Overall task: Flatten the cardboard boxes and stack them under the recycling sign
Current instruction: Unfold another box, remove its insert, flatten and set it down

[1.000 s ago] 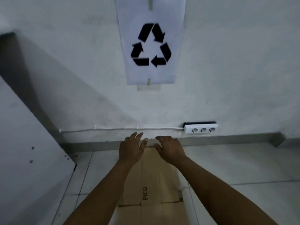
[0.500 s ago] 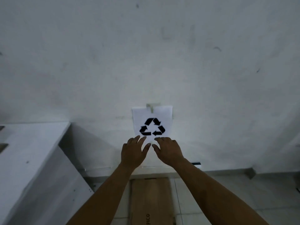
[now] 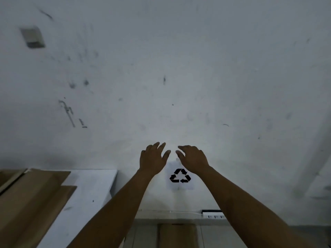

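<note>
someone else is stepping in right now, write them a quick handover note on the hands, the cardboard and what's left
Left hand: open, empty, raised in front of the wall.
Right hand: open, empty, beside the left.
Flattened box: lies flat on the floor against the wall, directly below the recycling sign. That one looks done.
More cardboard: sits on the white table at left, not yet moved; whether it is fully flattened is unclear.
Left to do: flatten that cardboard if needed and stack it on the box under the sign.
</note>
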